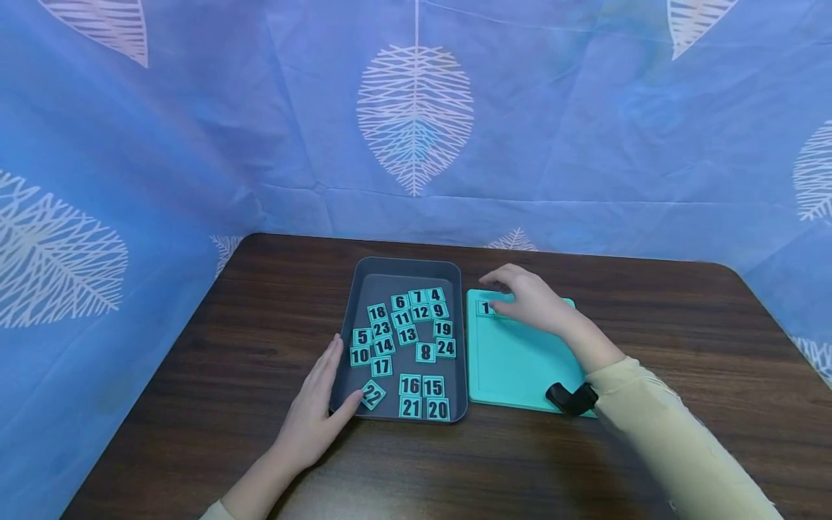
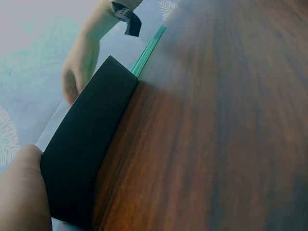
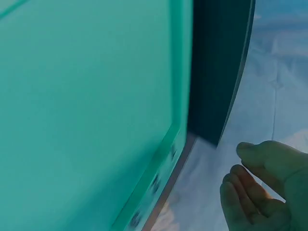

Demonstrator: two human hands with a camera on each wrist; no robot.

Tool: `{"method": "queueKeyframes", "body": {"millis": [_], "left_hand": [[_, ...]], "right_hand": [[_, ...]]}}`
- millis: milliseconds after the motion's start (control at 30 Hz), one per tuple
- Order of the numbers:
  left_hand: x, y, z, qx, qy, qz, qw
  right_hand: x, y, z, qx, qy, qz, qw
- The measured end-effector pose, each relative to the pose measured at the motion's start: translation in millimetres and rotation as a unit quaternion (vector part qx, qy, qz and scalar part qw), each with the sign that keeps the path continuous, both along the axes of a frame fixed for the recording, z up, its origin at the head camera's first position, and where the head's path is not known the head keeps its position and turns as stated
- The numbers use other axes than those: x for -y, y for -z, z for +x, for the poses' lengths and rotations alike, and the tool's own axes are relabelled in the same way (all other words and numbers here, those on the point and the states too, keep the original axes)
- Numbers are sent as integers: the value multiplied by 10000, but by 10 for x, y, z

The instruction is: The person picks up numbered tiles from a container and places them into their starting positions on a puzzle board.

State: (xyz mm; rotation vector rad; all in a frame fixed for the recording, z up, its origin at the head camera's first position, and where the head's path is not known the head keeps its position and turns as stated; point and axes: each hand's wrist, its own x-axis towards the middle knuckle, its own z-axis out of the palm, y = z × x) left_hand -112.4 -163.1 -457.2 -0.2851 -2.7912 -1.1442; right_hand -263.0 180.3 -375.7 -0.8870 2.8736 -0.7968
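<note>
A dark grey tray [image 1: 406,273] holds several teal number tiles, printed in black. My left hand [image 1: 310,417] rests at its near left corner, fingers straight along the side, thumb reaching over the rim beside the 22 tile [image 1: 373,395]. In the left wrist view, the thumb [image 2: 21,192] lies against the tray wall [image 2: 91,139]. Above the far left part of a teal board [image 1: 513,361] is my right hand [image 1: 534,302], thumb overlapping the 1 tile [image 1: 484,308]. A gap shows between thumb and fingers of the right hand [image 3: 262,187] in the right wrist view, with nothing seen in it.
Tray and board stand side by side on a dark wooden table [image 1: 260,310]. A black strap [image 1: 572,399] hangs from the right wrist over the board's near edge. Blue cloth with white leaf prints [image 1: 416,115] hangs behind the table.
</note>
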Motion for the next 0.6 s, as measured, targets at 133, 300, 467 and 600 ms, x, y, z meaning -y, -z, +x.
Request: {"method": "queueKeyframes", "body": {"millis": [133, 300, 467, 600], "left_hand": [[8, 2, 2, -51, 10, 1, 10000], [11, 1, 0, -21, 11, 26, 10000], [12, 2, 8, 26, 18, 65, 10000], [12, 4, 11, -44, 42, 87, 9999]], "right_hand": [[245, -13, -61, 37, -232, -198, 9995], [520, 20, -159, -29, -552, -208, 9983], [706, 110, -274, -189, -806, 97, 9965], [775, 173, -330, -208, -876, 349, 9953]]}}
